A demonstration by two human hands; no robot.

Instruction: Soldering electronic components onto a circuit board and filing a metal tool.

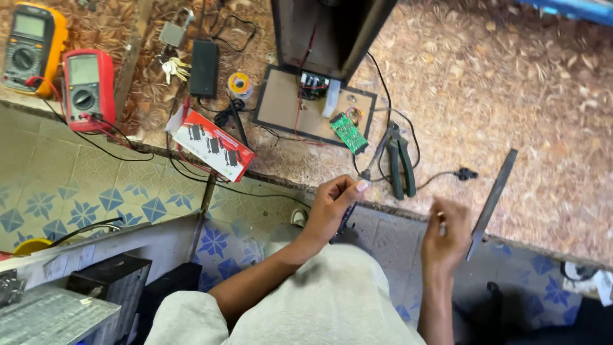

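Soldering iron (359, 186), a slim tool with a dark handle, sits in the left hand (332, 207), pinched like a pen so its metal tip points up and away toward the green circuit board (348, 133); that grip keeps the tip clear of the fingers. It hovers right at the front edge of the counter (511, 96), just short of the board and beside the green-handled pliers (401, 160). The right hand (446, 233) is blurred, its fingers curled around something small that I cannot make out, and it hangs just off the counter's front edge, near a long flat metal file (491, 199) that juts over that edge. Further back, 2 multimeters (57, 64) lie near the counter's far left corner, with a red box (214, 144) and a solder spool (239, 83) between them and the board, all within reach.
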